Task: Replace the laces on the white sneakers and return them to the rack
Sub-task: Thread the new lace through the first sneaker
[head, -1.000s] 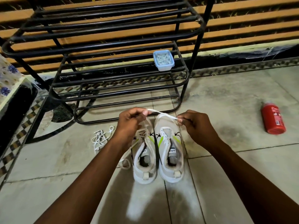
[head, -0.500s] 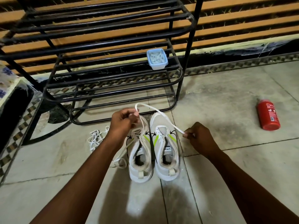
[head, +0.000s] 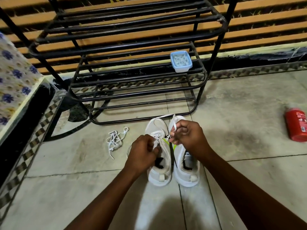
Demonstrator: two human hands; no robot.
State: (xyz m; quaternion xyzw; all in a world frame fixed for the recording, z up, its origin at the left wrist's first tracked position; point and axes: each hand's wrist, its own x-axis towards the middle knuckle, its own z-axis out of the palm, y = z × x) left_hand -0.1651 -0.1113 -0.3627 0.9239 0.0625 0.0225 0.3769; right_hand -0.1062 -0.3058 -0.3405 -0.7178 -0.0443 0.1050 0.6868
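I judge lacing barely under way: my left hand (head: 144, 153) and right hand (head: 186, 135) pinch the lace (head: 162, 117) over both sneakers (head: 180, 163), rack (head: 126, 47) still awaiting them.

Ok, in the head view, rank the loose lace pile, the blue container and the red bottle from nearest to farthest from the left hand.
1. Loose lace pile: on the floor, just left of the left hand.
2. Blue container: on the rack shelf, up right.
3. Red bottle: far right on the floor.
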